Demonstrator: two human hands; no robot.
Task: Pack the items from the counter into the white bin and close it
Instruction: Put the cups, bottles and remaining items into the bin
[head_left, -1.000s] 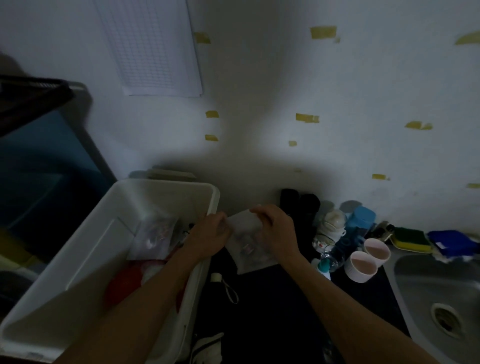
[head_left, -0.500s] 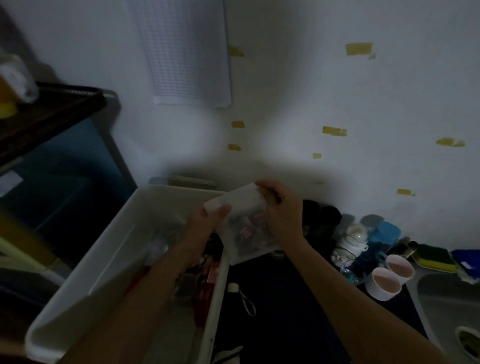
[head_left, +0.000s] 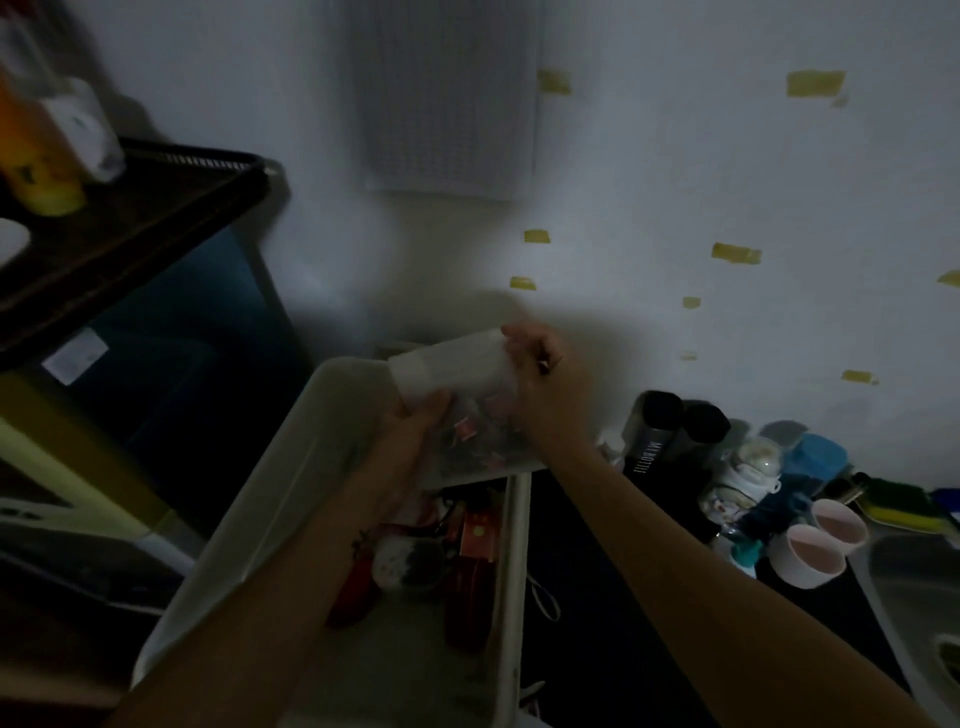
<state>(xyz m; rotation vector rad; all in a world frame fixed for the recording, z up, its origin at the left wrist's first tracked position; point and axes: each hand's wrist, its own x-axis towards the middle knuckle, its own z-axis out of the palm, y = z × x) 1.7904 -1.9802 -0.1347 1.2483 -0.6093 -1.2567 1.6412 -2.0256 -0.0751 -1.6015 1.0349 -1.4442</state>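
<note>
Head view | left hand (head_left: 415, 431) grips clear bag (head_left: 462, 374) at its 7 o'clock edge; right hand (head_left: 540, 384) pinches its 2 o'clock corner | bag held above white bin (head_left: 280, 483), at the bin's 12 o'clock end | red items (head_left: 470, 540) in bin | pink cups (head_left: 815, 551) on counter (head_left: 623, 649), 3 o'clock of bin.

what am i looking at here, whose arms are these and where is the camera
No machine here: a person wears a wide-angle camera on the head, looking down at their own arms. The left hand and right hand both grip a cloudy plastic bag of small items, holding it above the open white plastic bin, which already contains red things. On the dark counter to the right stand two black bottles and two pale pink cups, beside a metal sink.
</note>
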